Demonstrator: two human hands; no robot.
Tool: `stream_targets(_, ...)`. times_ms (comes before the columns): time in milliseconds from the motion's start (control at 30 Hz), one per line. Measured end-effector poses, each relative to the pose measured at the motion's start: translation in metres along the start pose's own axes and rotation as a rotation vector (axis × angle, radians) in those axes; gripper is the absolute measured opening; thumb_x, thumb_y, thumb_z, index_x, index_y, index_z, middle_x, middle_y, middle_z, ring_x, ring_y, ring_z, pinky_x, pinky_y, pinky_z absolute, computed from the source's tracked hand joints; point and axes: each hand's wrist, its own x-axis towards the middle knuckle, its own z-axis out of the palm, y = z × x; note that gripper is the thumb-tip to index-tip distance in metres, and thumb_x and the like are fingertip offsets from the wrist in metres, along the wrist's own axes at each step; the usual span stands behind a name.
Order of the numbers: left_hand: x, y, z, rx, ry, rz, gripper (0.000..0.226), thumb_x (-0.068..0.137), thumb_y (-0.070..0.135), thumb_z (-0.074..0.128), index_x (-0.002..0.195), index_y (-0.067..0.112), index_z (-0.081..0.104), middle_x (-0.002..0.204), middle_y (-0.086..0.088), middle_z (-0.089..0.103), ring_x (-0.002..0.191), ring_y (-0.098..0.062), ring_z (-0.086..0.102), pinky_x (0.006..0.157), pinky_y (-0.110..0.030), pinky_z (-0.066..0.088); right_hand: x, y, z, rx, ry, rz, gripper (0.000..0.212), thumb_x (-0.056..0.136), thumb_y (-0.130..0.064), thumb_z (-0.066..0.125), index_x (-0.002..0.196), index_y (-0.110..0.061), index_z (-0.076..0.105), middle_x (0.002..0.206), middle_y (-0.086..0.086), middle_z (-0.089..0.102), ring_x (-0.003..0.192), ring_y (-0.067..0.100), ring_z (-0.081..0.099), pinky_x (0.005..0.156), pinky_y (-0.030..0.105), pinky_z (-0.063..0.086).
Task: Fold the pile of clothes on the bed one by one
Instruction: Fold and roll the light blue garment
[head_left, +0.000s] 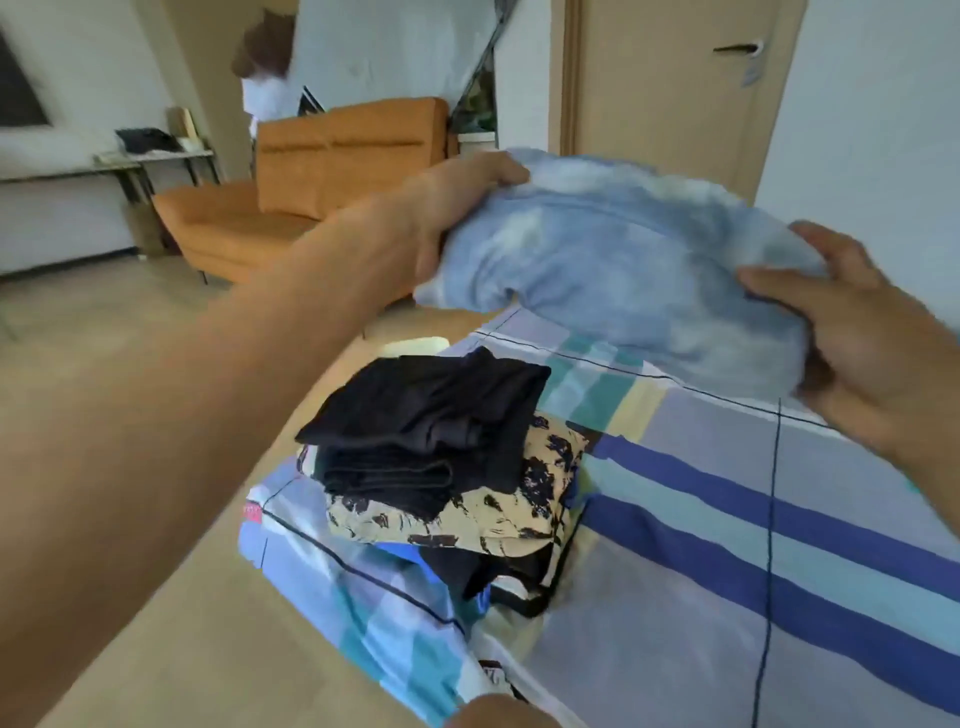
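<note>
Legible markings: none that you could read with certainty.
You had two candidates only. A small pink tag (251, 512) at the edge of the checked bed cover (727, 597) carried marks too blurred to read. A white patch (492, 675) below the pile of clothes (441, 467) showed dark characters resembling digits, which were also unconfirmed.

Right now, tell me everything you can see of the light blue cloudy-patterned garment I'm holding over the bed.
The light blue garment is soft cloth with cloudy white patches, like a washed or tie-dyed fabric. It is gathered into a thick, rounded bundle and is blurred, so its type and seams cannot be told. It is held up over the far part of the striped bed sheet. The left hand grips its left end, and the right hand holds its right end, thumb on the front.
</note>
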Motion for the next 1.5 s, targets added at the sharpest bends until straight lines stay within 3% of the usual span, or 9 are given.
stream_targets(200,0.007,-0.028,-0.123,0.101,0.312,-0.122,0.039,0.093,0.044,0.057,0.112,0.011,0.066,0.118,-0.016,0.070,0.096,-0.027,0.067,0.084,-0.037,0.055,0.038,0.005,0.128,-0.051,-0.212,0.122,0.068,0.088,-0.025,0.074,0.143,-0.033,0.036,0.133,-0.007,0.053,0.101,0.014,0.060,0.055,0.028,0.053)
stream_targets(400,0.009,-0.157,-0.109,0.162,0.311,-0.441,0.039,0.099,0.038,0.047,0.085,0.006,0.063,0.067,-0.013,0.069,0.073,-0.027,0.060,0.070,-0.031,0.047,0.017,0.099,0.138,-0.334,-0.218,0.305,0.068,0.085,-0.027,0.075,0.140,-0.032,0.035,0.129,0.001,0.054,0.102,0.024,0.061,0.086,0.046,0.057)
stream_targets(567,0.016,-0.197,-0.115,0.634,0.419,-0.151,0.055,0.092,0.048,0.050,0.124,0.003,0.051,0.113,-0.014,0.059,0.107,-0.034,0.056,0.091,-0.043,0.045,0.015,0.120,0.128,-0.571,-0.268,0.311,0.084,0.070,-0.055,0.074,0.142,-0.039,0.033,0.137,0.003,0.042,0.107,0.026,0.058,0.082,0.043,0.057)
stream_targets(700,0.011,-0.165,-0.115,1.006,0.327,0.312,0.068,0.085,0.059,0.038,0.143,0.023,0.043,0.137,-0.005,0.047,0.124,-0.029,0.045,0.105,-0.050,0.038,0.025,0.094,0.144,-1.027,-0.265,-0.109,0.077,0.091,-0.043,0.059,0.155,-0.027,0.019,0.146,0.008,0.025,0.134,0.031,0.038,0.104,0.044,0.039)
stream_targets(767,0.009,-0.160,-0.105,0.935,0.086,0.328,0.065,0.091,0.066,0.032,0.142,0.029,0.049,0.143,0.003,0.049,0.131,-0.018,0.046,0.112,-0.041,0.034,0.022,0.085,0.161,-1.093,-0.297,-0.333,0.068,0.099,-0.043,0.048,0.156,-0.021,0.020,0.152,0.007,0.027,0.140,0.029,0.032,0.114,0.048,0.029)
stream_targets(867,0.011,-0.166,-0.087,0.922,0.033,0.332,0.056,0.100,0.057,0.038,0.147,0.026,0.045,0.147,0.005,0.050,0.135,-0.013,0.044,0.110,-0.023,0.028,0.020,0.087,0.179,-1.146,-0.462,-0.345,0.066,0.103,-0.054,0.031,0.157,-0.017,0.022,0.161,0.004,0.024,0.150,0.022,0.019,0.122,0.052,0.013)
stream_targets(1033,0.019,-0.204,-0.072,0.976,0.093,0.373,0.074,0.087,0.079,0.026,0.148,0.038,0.037,0.151,0.011,0.046,0.141,-0.014,0.038,0.115,-0.053,0.026,0.018,0.140,0.154,-1.237,-0.520,-0.200,0.069,0.101,-0.058,0.027,0.156,-0.017,0.020,0.160,0.007,0.030,0.146,0.026,0.026,0.117,0.050,0.024)
stream_targets(1267,0.022,-0.227,-0.031,1.020,0.123,0.399,0.068,0.089,0.072,0.024,0.148,0.038,0.034,0.148,0.013,0.046,0.137,-0.015,0.040,0.110,-0.058,0.029,0.006,0.181,0.129,-1.101,-0.379,-0.166,0.070,0.100,-0.058,0.032,0.156,-0.017,0.024,0.153,0.007,0.039,0.141,0.026,0.035,0.113,0.050,0.032)
stream_targets(1500,0.020,-0.175,-0.058,1.068,0.094,0.373,0.082,0.079,0.082,0.030,0.141,0.031,0.048,0.139,0.005,0.057,0.127,-0.020,0.053,0.106,-0.050,0.039,0.017,0.132,0.141,-1.163,-0.459,-0.119,0.074,0.098,-0.064,0.034,0.157,-0.021,0.023,0.159,0.003,0.033,0.146,0.026,0.030,0.120,0.053,0.018)
